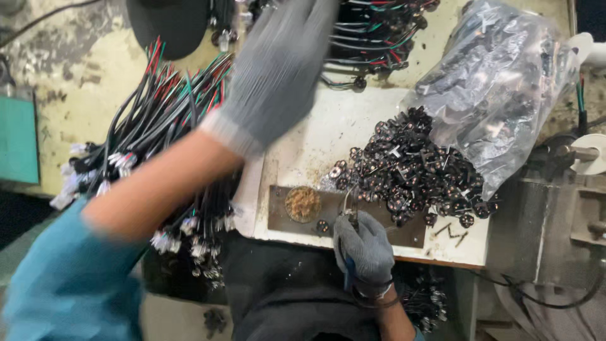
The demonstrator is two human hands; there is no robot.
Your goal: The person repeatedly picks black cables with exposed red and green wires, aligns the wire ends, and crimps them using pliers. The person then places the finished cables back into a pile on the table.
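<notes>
My left hand (278, 63), in a grey knit glove, is stretched forward and blurred, high over the bench near the wire bundles (158, 120); I cannot tell whether it holds anything. My right hand (366, 249), also gloved, grips small pliers (351, 211) with blue handles, their tips pointing at the dark metal plate (410, 232) on the bench's front edge. A small black round part (322, 226) lies on that plate just left of the plier tips.
A heap of small black round parts (410, 167) spills from a clear plastic bag (499, 88) at the right. A round brown dish (303, 203) sits in the plate. More wired parts (372, 31) lie at the back. A machine housing (555, 221) stands on the right.
</notes>
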